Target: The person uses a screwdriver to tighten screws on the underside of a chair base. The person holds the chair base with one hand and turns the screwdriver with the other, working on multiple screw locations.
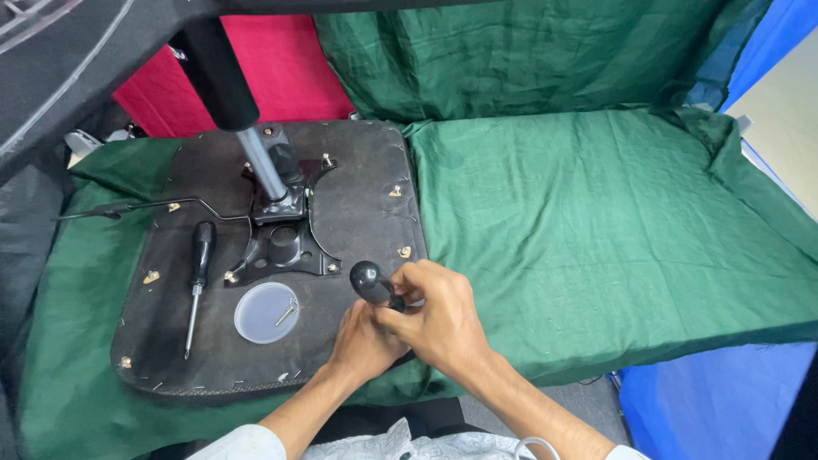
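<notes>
So the upturned chair seat [341,230] is lying bottom-up on the green cloth [596,221], which I'd guess is there to keep it from sliding and to catch small bits. The black metal mechanism plate [281,247] is bolted near the middle with the gas-lift column [256,153] sticking up and away toward the chair base [77,68] at top left. Both hands are working at the seat's near right corner. The right hand [443,319] is wrapped around a screwdriver with a round black handle [373,283], fingers curled tight on the shank just below the knob, wrist bent inward, the tool tilted up to the left. The left hand [362,341] comes in from below and tucks under the right one, fingertips pinched in close at the tool's lower end; I can't tell what, if anything, it's gripping because the right hand covers it. Probably steadying the tip, judging from how it sits. Over on the left a second screwdriver [198,281] lies flat on the seat, parked out of the way, and just beside it a clear round lid [266,313] holds a loose screw [286,313], handy so it doesn't roll off. A bent lever rod [153,206] runs out to the left edge.
</notes>
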